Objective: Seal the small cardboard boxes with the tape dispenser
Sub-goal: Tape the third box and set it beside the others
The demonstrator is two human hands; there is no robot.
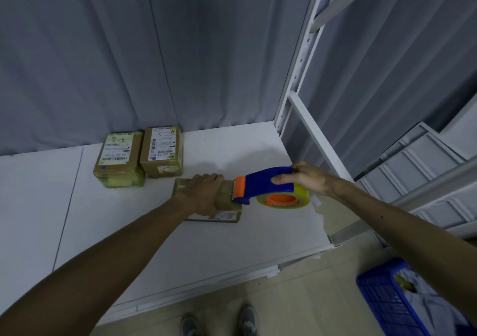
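Tape dispenser [267, 182] blue, orange; boxes [140, 153] brown; crate [382, 299] blue.

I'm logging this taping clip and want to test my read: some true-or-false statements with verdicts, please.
1. The right hand grips the blue tape dispenser. True.
2. The left hand hangs free, touching no box. False: it holds the near box.
3. The box marked 3-3 and the box marked 4-3 sit side by side. True.
4. The tape is red. False: the tape roll is yellowish with an orange core.
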